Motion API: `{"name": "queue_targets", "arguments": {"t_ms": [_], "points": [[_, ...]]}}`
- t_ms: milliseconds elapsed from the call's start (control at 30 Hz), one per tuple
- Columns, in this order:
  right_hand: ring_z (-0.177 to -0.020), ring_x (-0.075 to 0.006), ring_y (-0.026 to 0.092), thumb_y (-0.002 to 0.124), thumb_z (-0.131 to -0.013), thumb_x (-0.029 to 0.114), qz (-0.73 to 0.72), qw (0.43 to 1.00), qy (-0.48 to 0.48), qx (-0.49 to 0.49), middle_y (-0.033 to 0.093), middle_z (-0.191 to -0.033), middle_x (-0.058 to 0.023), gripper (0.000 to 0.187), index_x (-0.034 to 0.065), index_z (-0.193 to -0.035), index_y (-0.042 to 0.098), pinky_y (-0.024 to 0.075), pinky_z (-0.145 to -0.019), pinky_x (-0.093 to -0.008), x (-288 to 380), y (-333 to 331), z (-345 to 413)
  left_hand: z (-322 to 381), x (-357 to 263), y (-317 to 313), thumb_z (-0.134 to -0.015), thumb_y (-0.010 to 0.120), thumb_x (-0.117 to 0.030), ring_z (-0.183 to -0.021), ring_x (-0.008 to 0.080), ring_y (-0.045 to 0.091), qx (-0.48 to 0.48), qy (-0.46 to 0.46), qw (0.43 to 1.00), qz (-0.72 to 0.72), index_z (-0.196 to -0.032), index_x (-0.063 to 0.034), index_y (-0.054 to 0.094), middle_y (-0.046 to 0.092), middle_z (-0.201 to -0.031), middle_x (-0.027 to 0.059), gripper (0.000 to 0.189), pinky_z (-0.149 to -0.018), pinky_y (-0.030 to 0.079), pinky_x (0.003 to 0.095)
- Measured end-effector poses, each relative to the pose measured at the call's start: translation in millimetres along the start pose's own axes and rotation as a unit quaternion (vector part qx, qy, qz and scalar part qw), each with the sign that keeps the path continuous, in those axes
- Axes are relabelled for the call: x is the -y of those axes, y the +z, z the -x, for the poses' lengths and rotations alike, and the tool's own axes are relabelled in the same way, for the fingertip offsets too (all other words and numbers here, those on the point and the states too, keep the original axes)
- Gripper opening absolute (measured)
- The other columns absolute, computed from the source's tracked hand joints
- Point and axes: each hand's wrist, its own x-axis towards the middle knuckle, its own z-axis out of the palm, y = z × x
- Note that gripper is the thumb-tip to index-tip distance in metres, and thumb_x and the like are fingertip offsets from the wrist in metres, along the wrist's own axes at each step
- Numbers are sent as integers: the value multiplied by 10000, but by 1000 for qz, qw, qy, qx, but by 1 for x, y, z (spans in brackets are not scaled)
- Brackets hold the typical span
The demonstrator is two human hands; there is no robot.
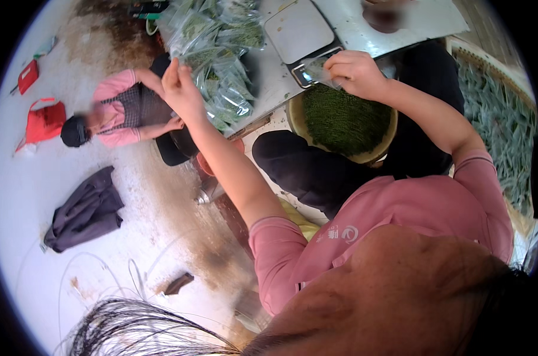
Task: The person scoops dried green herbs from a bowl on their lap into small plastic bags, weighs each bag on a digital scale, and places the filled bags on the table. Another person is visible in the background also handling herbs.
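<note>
My right hand (357, 74) pinches a small clear plastic bag (324, 71) in front of the lit display of a digital scale (299, 31); whatever is inside the bag is unclear. Below that hand, between my legs, is a round tub (298, 127) full of small green grains or berries (344, 120). My left hand (182, 91) is raised at the left edge of a pile of clear bags with green contents (226, 66). Its fingertips lie close to a bag's edge, and whether they grip it cannot be told. The scale's pan holds a few small specks.
A dark reddish bowl (382, 17) stands on the metal table (418, 26). At right, a wooden-edged tray holds many greenish bags (496, 129). Another person in a checked apron (137, 107) sits at left. Red bags (45, 119) and a dark garment (89, 211) lie on the floor.
</note>
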Motion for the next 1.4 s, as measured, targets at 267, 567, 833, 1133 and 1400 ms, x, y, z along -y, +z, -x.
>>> {"name": "queue_targets", "arguments": {"t_ms": [267,567,833,1133,1400], "points": [[-833,-265,699,682,-686,-44,42,998,-29,27,733,-981,-39,166,74,-803,696,565,-655,-397,61,-105,38,181,-62,155,-997,662,-79,-1481,325,395,142,-51,965,215,-1604,3,289,181,-1690,234,718,-1178,369,424],[-754,-328,693,661,-785,46,553,693,455,-86,693,-744,-152,125,43,-867,755,553,-710,-407,47,-576,271,273,-83,136,-1012,654,-70,-1234,222,606,154,-286,931,164,-1395,19,567,636,-1344,166,402,-1068,470,346],[-1002,-383,668,574,-899,70,555,510,657,-38,670,-1062,-210,237,73,-1086,719,542,-836,-473,8,-618,481,291,-80,165,-998,685,-81,-1101,183,654,298,-244,911,147,-1338,14,613,692,-1222,144,360,-974,510,301],[-1210,-415,641,552,-945,216,529,405,745,-4,661,-1307,-246,380,57,-1274,656,532,-981,-512,-35,-570,485,311,-74,158,-993,694,-81,-990,142,670,338,-169,922,90,-1254,33,677,725,-1107,107,286,-876,541,280],[-1215,-306,642,689,-907,6,524,822,193,-112,668,-1352,-93,301,99,-1190,735,530,-1017,-408,36,-332,240,309,-103,177,-895,756,-55,-884,220,725,344,-104,927,104,-1122,-3,730,725,-1076,150,234,-825,564,331]]}}
